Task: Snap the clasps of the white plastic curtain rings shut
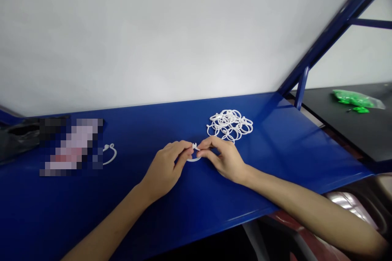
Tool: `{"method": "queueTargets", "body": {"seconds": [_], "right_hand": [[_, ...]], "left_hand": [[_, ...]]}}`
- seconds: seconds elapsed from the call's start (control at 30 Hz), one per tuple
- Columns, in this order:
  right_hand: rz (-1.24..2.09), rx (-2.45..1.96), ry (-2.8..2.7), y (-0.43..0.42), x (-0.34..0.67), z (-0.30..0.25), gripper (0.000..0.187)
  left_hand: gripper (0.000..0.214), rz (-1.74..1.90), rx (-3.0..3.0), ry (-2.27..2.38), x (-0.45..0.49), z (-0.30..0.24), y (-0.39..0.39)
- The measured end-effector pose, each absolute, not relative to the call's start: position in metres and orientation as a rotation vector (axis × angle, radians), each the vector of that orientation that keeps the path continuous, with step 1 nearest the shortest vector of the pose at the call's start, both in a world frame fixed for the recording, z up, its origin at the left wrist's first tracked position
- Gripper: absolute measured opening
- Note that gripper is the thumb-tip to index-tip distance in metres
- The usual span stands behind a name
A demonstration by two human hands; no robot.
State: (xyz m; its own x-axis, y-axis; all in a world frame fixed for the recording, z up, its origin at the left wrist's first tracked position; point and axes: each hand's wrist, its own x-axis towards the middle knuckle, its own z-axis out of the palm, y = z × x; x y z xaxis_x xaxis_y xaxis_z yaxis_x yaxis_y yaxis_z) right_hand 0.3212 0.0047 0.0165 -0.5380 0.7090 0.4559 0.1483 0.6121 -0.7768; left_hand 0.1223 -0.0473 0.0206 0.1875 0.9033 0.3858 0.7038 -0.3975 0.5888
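Observation:
Between my two hands is a white plastic ring (194, 159) with a small clasp at its top, held just above the blue table. The fingertips of my left hand (167, 166) pinch its left side. From the right, my right hand (225, 158) pinches the other side by the clasp. Parts of the ring are hidden behind my fingers. Just beyond my right hand lies a loose pile of similar white rings (230, 123). Off to the left, a single white ring (114, 155) rests on the table, partly covered by a blurred patch.
A blue table (147, 122) spans the view, with a pale wall behind it. At the left lie a pixelated flat object (73, 144) and a black plastic bag (18, 138). Blue frame bars (330, 36) rise at the right. Beyond them, a black table (343, 126) holds a bag of green pieces (357, 99).

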Motion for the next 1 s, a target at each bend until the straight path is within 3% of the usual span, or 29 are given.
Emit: {"method": "queueTargets", "body": {"seconds": [0.23, 0.6, 1.0], "right_hand": [[0.697, -0.52, -2.145, 0.004, 0.326, 0.011, 0.015], [0.623, -0.573, -2.098, 0.006, 0.32, 0.015, 0.005], [0.552, -0.456, -2.252, 0.005, 0.328, 0.015, 0.01]], "left_hand": [[0.021, 0.89, 2.261, 1.468, 0.124, 0.018, -0.052], [0.018, 1.126, 2.34, 1.538, 0.135, 0.02, -0.053], [0.026, 0.951, 2.281, 1.519, 0.13, 0.016, -0.051]]}}
